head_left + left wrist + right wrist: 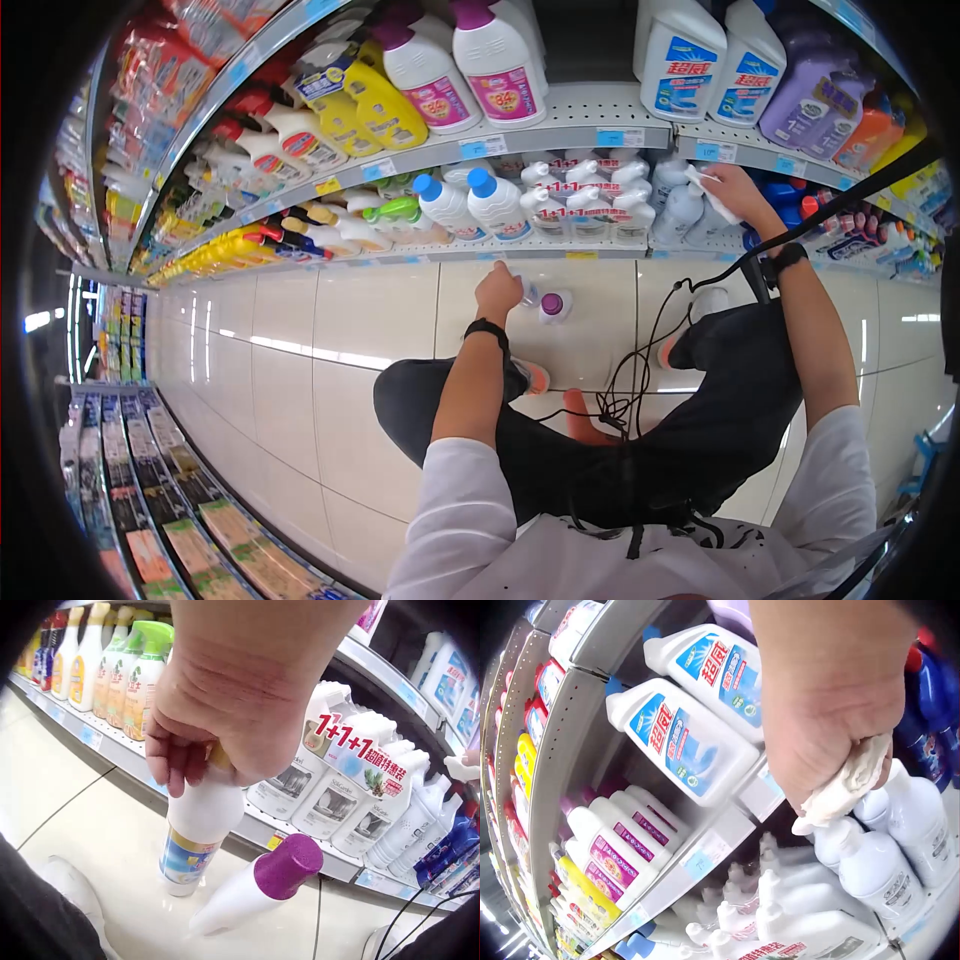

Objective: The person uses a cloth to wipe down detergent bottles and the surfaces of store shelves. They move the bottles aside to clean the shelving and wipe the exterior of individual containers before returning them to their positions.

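Observation:
Low over the floor, my left hand (498,290) grips the neck of a white bottle (196,825) with a blue and gold label. The bottle stands upright, its top mostly hidden by the fingers. Beside it a white bottle with a purple cap (289,866) stands on the floor tiles. My right hand (738,192) holds a crumpled white cloth (847,784) at the lower shelf. The cloth is close over the tops of several pale bottles (881,874) in the right wrist view.
White jugs in 1+1+1 packs (337,802) and blue-capped bottles (497,205) line the lower shelf. Above them, the upper shelf edge (560,140) juts out over the lower row. Black cables (640,370) hang between the person's legs. Another shelf unit (150,480) stands at the left.

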Demonstrator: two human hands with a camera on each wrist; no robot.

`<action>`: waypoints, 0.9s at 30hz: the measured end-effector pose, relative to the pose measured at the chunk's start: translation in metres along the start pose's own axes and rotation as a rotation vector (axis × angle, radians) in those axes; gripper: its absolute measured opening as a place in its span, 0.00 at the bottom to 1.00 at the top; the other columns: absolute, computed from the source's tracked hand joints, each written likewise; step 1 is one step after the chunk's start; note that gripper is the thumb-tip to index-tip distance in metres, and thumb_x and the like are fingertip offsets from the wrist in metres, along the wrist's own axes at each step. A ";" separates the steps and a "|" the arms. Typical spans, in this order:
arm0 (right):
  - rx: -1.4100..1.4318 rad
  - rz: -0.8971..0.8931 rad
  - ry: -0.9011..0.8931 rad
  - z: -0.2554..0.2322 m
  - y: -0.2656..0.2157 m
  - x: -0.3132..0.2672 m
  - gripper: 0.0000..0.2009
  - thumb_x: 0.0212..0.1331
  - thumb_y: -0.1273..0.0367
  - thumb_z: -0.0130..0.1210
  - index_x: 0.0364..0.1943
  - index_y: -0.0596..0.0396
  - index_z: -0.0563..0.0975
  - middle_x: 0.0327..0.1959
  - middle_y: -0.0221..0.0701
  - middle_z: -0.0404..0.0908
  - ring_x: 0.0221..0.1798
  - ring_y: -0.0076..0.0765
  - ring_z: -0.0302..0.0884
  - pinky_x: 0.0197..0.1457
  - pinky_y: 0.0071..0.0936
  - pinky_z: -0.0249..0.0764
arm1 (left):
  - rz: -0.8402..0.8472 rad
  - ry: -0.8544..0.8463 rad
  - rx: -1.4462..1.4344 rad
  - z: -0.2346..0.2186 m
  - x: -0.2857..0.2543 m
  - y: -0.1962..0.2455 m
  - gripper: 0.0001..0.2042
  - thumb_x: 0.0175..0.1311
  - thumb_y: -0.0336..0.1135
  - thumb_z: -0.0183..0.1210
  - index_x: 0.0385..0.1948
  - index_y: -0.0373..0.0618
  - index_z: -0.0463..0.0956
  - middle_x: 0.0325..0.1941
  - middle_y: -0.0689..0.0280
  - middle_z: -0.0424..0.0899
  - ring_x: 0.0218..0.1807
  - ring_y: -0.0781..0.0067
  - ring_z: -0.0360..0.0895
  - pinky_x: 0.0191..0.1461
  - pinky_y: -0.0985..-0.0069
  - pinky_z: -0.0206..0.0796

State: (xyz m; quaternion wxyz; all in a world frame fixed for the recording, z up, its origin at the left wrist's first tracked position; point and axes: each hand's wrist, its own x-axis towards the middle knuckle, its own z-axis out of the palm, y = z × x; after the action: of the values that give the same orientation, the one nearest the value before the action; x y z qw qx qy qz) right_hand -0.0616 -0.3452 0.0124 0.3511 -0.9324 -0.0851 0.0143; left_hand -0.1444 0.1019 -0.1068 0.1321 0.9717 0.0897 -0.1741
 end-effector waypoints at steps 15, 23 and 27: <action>0.101 0.139 -0.029 -0.008 0.025 -0.015 0.12 0.59 0.65 0.54 0.37 0.61 0.77 0.27 0.23 0.76 0.29 0.17 0.68 0.33 0.19 0.66 | -0.080 0.189 -0.090 -0.009 0.000 -0.023 0.17 0.54 0.40 0.57 0.42 0.41 0.70 0.40 0.52 0.82 0.44 0.53 0.79 0.45 0.59 0.70; -0.136 -0.165 0.043 0.015 0.036 0.010 0.11 0.56 0.67 0.55 0.34 0.63 0.77 0.24 0.37 0.77 0.29 0.28 0.71 0.36 0.27 0.69 | -0.049 0.167 -0.143 0.001 0.007 -0.019 0.21 0.53 0.46 0.59 0.45 0.45 0.68 0.41 0.53 0.80 0.45 0.50 0.77 0.48 0.57 0.69; -0.140 -0.105 0.013 0.015 0.008 0.006 0.11 0.55 0.66 0.56 0.32 0.61 0.77 0.25 0.39 0.79 0.29 0.32 0.75 0.36 0.29 0.70 | -0.030 0.165 -0.150 0.007 0.002 -0.012 0.24 0.51 0.49 0.61 0.45 0.45 0.69 0.41 0.55 0.80 0.44 0.53 0.78 0.46 0.59 0.70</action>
State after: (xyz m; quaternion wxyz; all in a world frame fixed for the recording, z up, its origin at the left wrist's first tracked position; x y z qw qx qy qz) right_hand -0.0556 -0.3403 -0.0036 0.2860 -0.9489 -0.1322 -0.0163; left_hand -0.1470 0.1113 -0.1164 0.1942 0.9686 0.1276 -0.0884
